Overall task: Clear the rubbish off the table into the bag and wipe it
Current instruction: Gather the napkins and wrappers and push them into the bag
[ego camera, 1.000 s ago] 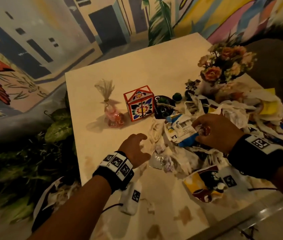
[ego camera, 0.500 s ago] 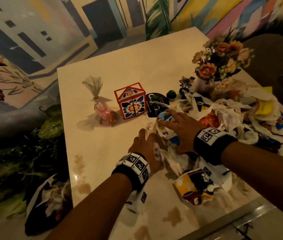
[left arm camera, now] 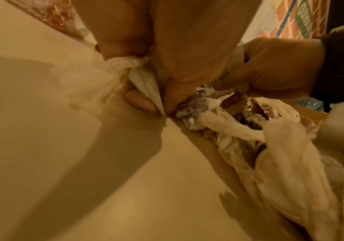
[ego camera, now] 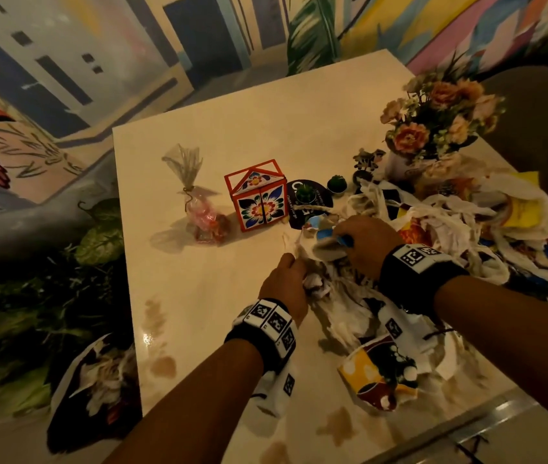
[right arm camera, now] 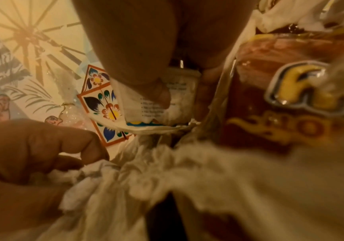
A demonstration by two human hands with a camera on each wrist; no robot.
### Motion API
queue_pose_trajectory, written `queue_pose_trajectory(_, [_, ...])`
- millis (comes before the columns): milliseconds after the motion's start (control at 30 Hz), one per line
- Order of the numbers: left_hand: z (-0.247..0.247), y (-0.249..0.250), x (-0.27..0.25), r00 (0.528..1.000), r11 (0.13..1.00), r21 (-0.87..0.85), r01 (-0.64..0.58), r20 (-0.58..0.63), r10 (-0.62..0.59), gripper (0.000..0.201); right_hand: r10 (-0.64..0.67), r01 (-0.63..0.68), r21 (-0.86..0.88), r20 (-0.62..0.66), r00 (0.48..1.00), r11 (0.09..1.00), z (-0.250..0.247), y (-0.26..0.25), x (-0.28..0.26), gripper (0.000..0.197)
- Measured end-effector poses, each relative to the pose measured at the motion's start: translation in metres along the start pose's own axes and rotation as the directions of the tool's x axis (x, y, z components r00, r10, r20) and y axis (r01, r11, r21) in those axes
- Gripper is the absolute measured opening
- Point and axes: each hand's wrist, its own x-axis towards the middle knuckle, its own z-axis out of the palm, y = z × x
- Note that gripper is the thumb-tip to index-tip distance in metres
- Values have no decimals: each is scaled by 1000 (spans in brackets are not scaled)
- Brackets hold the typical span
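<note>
A heap of rubbish [ego camera: 440,236] covers the right side of the cream table [ego camera: 232,139]: crumpled white plastic bags, tissues and printed wrappers. My left hand [ego camera: 291,266] pinches the edge of a white plastic bag [left arm camera: 142,79] at the heap's left border. In the left wrist view, thumb and fingertips [left arm camera: 140,101] squeeze the film against the table. Just beyond it, my right hand [ego camera: 343,236] grips a white and blue printed packet [right arm camera: 175,106] between thumb and fingers. An orange snack packet [right arm camera: 286,101] lies right beside that hand.
A floral box [ego camera: 259,199], a cellophane sweets bag [ego camera: 199,209], a black disc with small cacti [ego camera: 306,195] and a flower vase [ego camera: 433,128] stand behind the heap. A yellow and black wrapper [ego camera: 376,373] lies near the front. Brown stains [ego camera: 162,363] mark the table's left front.
My right hand was spread flat over the pile; its fingers have now curled round the white and blue packet. The left hand has moved forward and pinched the bag's edge.
</note>
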Motion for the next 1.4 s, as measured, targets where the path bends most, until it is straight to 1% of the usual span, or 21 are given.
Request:
queue_pose_trajectory(100, [-1, 2, -1, 999, 997, -82, -1, -43, -2, 38, 37, -36, 34, -38, 999, 999, -6, -5, -2, 38])
queue_pose_trajectory(167, [-2, 2, -1, 998, 993, -117, 10, -61, -17, 30, 62, -57, 76, -66, 996, 996, -11, -7, -4, 35])
queue_pose_trajectory(233, [-4, -1, 0, 996, 987, -150, 58, -63, -68, 22, 88, -76, 110, -107, 990, 991, -19, -8, -6, 29])
queue_pose_trajectory(267, [-6, -3, 1, 993, 983, -165, 78, -69, -91, 21, 99, -86, 115, -116, 988, 990, -22, -8, -8, 28])
queue_pose_trajectory(300, [-6, -4, 2, 991, 977, -188, 98, -70, -113, 23, 105, -92, 112, -110, 988, 989, -26, -8, -9, 27])
queue_pose_trajectory(367, [-4, -2, 0, 991, 966, -229, 121, -37, -132, 38, 104, -96, 93, -85, 991, 991, -30, -8, -11, 29])
queue_pose_trajectory(433, [1, 4, -4, 994, 975, -197, 106, 16, -104, 57, 107, -101, 92, -65, 992, 991, -32, -8, -15, 32])
queue_pose_trajectory(500, [10, 8, -7, 998, 994, -95, 57, 31, -54, 67, 121, -114, 118, -59, 991, 987, -33, -8, -18, 37])
queue_pose_trajectory(533, [13, 10, -7, 999, 999, -28, 30, 21, -30, 66, 132, -124, 133, -57, 990, 983, -33, -9, -20, 40])
queue_pose_trajectory(600, [16, 10, -5, 1000, 997, 75, 16, -2, -15, 49, 156, -146, 163, -48, 987, 976, -34, -8, -23, 44])
queue_pose_trajectory(633, [16, 8, -4, 1000, 997, 79, 13, -11, -13, 41, 165, -156, 175, -40, 985, 972, -34, -8, -24, 44])
queue_pose_trajectory(733, [12, -1, -3, 1000, 998, -53, 18, -7, -18, 31, 178, -165, 219, -41, 983, 962, -37, -6, -27, 42])
queue_pose_trajectory(833, [0, -5, -10, 995, 979, -200, 46, -76, -62, 21, 211, -184, 264, -75, 975, 947, -41, -4, -32, 40])
queue_pose_trajectory(900, [-12, -5, -15, 990, 943, -330, 47, -108, -88, 12, 220, -185, 310, -83, 972, 933, -44, -3, -34, 41])
queue_pose_trajectory(1000, [-32, -6, -21, 993, 903, -430, 1, -109, -53, 24, 218, -172, 368, -88, 972, 914, -49, -5, -38, 42])
queue_pose_trajectory(1100, [-56, -5, -29, 990, 861, -508, -27, -133, -48, 24, 208, -153, 399, -97, 973, 904, -56, -10, -40, 42])
queue_pose_trajectory(1200, [-77, -9, -37, 981, 768, -640, -21, -160, -107, 33, 201, -138, 440, -100, 974, 887, -62, -15, -40, 47])
queue_pose_trajectory(1267, [-91, -13, -41, 974, 707, -706, -32, -181, -137, 35, 202, -137, 464, -93, 975, 875, -65, -19, -39, 50])
queue_pose_trajectory(1333, [-105, -19, -43, 959, 691, -719, -81, -245, -143, 34, 187, -124, 464, -92, 978, 877, -68, -25, -38, 47])
queue_pose_trajectory(1400, [-120, -29, -45, 931, 708, -698, -107, -321, -176, 32, 157, -100, 444, -93, 983, 891, -71, -34, -35, 44])
